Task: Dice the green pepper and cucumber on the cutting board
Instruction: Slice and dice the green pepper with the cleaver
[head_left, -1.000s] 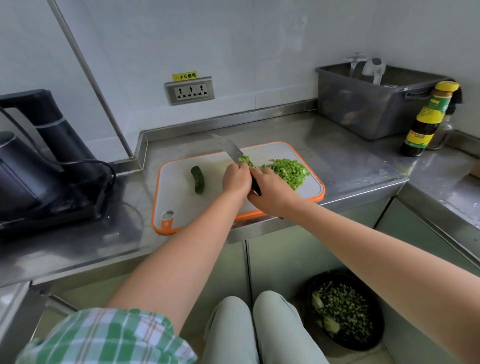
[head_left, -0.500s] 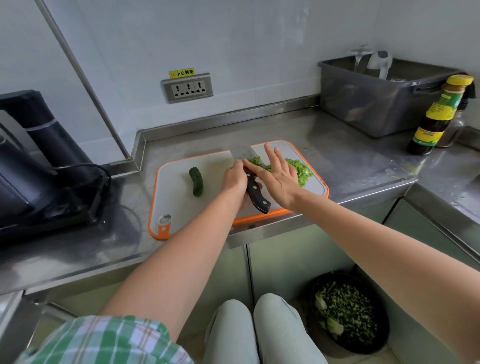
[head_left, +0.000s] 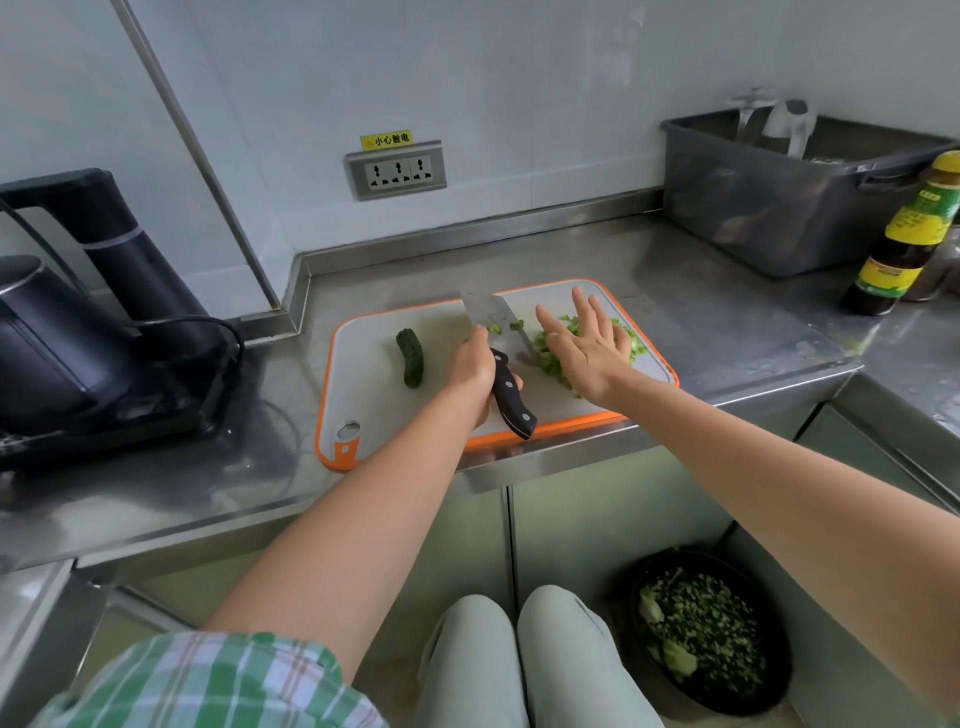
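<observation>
A white cutting board (head_left: 374, 410) with an orange rim lies at the steel counter's front edge. A small dark green cucumber (head_left: 410, 357) rests whole on its left half. Diced green pepper (head_left: 551, 357) is piled on the right half. My left hand (head_left: 475, 370) grips the black handle of a cleaver (head_left: 493, 314), whose wide blade stands near the pile with a few green bits stuck to it. My right hand (head_left: 584, 345) is spread flat, fingers straight, over the pepper pile and hides part of it.
A black kettle and base (head_left: 78, 332) with a cord sit at the left. A grey plastic bin (head_left: 789, 192) and a sauce bottle (head_left: 906, 236) stand at the back right. On the floor, a black bin (head_left: 706, 631) holds chopped greens. A wall socket (head_left: 397, 171) is behind.
The knife passed from my right hand to my left. My right hand opened and moved right over the pepper pile. The blade turned flat-side up beside it.
</observation>
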